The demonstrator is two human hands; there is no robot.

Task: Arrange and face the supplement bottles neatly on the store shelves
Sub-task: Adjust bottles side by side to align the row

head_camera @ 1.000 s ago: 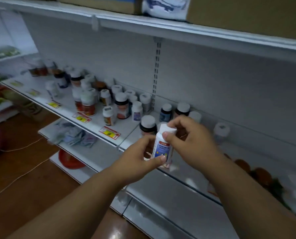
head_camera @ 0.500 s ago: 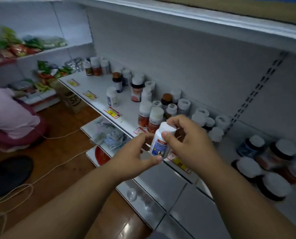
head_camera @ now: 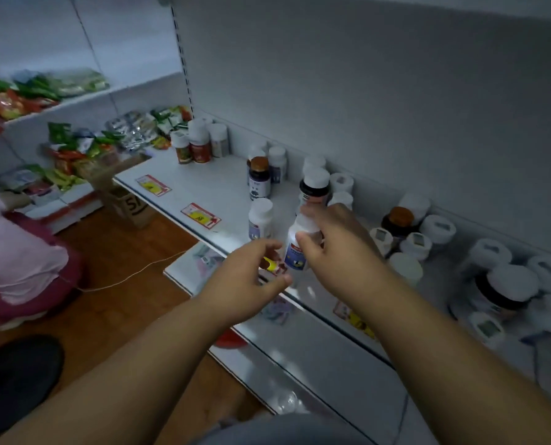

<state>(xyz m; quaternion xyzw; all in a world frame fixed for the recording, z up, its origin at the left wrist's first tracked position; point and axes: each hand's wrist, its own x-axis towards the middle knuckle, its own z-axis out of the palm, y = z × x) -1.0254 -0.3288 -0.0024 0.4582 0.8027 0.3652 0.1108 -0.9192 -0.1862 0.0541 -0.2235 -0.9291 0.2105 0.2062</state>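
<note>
Right hand [head_camera: 338, 248] is gripping a white bottle [head_camera: 296, 248] by its cap and upper body, holding it upright at the front edge of the shelf [head_camera: 210, 184]. Left hand [head_camera: 251, 277] is hovering just beside the bottle, fingers loosely curled, holding nothing. More bottles [head_camera: 312, 187] are standing along the shelf's back edge, price tags [head_camera: 200, 215] sitting on the front edge.

A small shop: white metal gondola shelving [head_camera: 203, 184] with slotted uprights runs across the frame, red-and-yellow price tags [head_camera: 200, 215] clipped along its front edge. White-capped supplement bottles [head_camera: 312, 184] crowd the shelf; at upper left, colourful snack packets [head_camera: 59, 81] fill neighbouring shelves.
</note>
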